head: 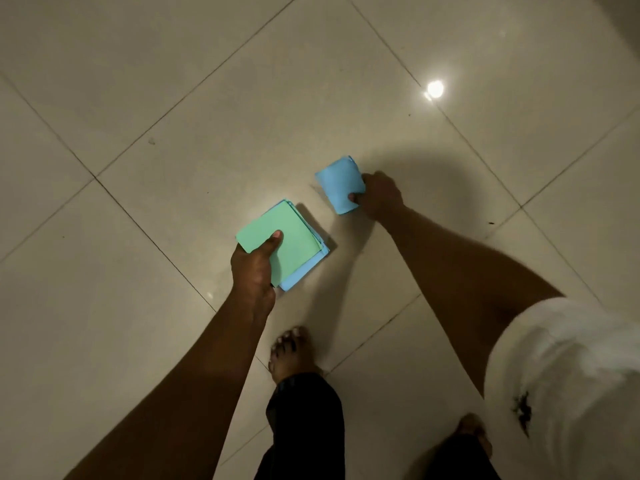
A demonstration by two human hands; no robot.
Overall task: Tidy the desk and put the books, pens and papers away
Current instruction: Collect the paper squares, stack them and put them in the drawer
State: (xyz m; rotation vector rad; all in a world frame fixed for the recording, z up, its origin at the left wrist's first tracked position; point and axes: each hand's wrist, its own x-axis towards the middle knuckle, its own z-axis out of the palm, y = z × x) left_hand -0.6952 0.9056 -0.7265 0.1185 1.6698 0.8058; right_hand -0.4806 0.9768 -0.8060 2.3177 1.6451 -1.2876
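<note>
My left hand (254, 268) grips a small stack of square papers (294, 247), a green sheet on top and blue ones beneath, with the thumb pressed on the green sheet. My right hand (379, 197) holds a curled blue paper (341, 183) just right of the stack, thumb on its near edge. Both hands are low over the tiled floor. No desk, books or pens are in view.
Glossy cream floor tiles (173, 98) with dark grout lines fill the view. My bare left foot (291, 351) stands just below the stack, my right foot (474, 431) at lower right. A lamp reflection (434, 89) glares at upper right.
</note>
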